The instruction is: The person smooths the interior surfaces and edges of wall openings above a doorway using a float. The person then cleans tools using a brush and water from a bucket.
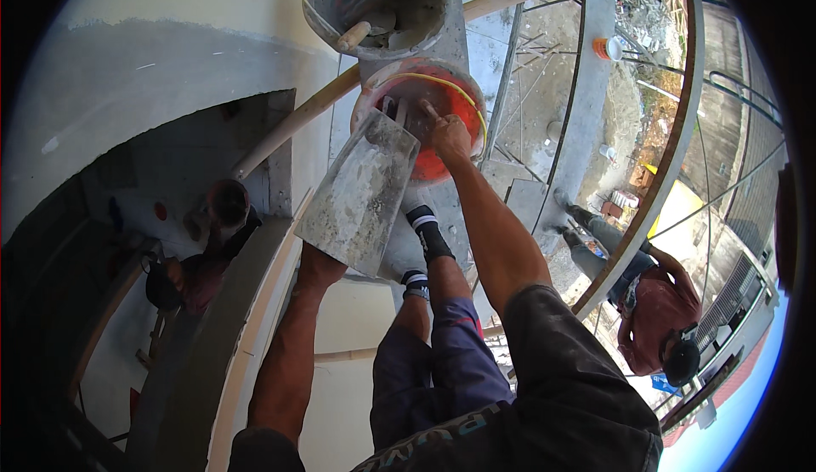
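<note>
View from a head camera looking steeply down from a height on a building site. The person's left hand (319,270) is under a flat, mortar-smeared plastering board (361,191), gripping it from beneath; the fingers are hidden by the board, so the exact grip cannot be made out. The board is tilted, and its upper edge reaches the rim of an orange bucket (425,115).

The right hand (448,136) reaches into the orange bucket, fingers clenched around something small that I cannot identify; a metal tool (393,110) stands in the bucket just beside it. A yellow cord runs along the bucket's rim. Just beyond the orange bucket stands a grey bucket (378,0) crusted with cement, with a wooden handle (353,36) resting on its near rim.

Both buckets stand on a narrow grey concrete ledge (455,13). The person's legs, in dark blue trousers and black socks with white stripes, show below the arms.

To the left, a white plastered wall (170,55) with a dark opening, where another person in a red cap (228,201) is seen from above. To the right, curved metal railings (671,140) and, well below, a third person in a red shirt (659,315) bending forward.
</note>
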### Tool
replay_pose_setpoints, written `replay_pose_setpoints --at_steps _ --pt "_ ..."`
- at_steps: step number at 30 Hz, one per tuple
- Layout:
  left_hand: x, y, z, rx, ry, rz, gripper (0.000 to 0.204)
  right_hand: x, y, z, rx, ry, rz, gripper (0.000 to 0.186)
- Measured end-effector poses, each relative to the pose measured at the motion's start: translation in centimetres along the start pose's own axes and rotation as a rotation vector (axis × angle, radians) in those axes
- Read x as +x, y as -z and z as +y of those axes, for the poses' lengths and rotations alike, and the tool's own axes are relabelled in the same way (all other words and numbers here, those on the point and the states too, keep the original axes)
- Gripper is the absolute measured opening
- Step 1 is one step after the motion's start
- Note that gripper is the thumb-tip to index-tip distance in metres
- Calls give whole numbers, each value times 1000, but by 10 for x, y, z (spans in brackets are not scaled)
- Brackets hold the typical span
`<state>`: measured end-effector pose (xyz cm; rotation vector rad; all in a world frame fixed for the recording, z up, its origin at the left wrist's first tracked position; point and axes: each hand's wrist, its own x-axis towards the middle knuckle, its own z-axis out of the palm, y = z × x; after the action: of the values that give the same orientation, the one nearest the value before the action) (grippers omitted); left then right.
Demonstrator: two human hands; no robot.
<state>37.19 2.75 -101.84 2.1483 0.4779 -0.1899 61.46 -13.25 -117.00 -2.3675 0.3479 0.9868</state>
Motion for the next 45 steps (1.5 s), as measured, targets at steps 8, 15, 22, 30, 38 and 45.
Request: replay_pose_setpoints --at_steps 8,15,22,30,38,45 --pt "24 -9 -29 -11 -1 61 43 -76 -3 11 -4 229 -21 33" --pt "58 -54 5 -249 -1 163 52 -269 156 -25 104 196 -206 32" --pt "53 -48 29 -276 48 50 50 -244 139 -28 63 292 -147 26" --pt "41 -28 39 -382 119 4 36 -248 126 -33 34 288 -158 29" --pt "43 -44 42 -374 64 -221 35 -237 129 -49 48 343 -90 29" --pt "44 -38 33 -408 173 -284 27 -303 141 -51 211 206 -211 27"
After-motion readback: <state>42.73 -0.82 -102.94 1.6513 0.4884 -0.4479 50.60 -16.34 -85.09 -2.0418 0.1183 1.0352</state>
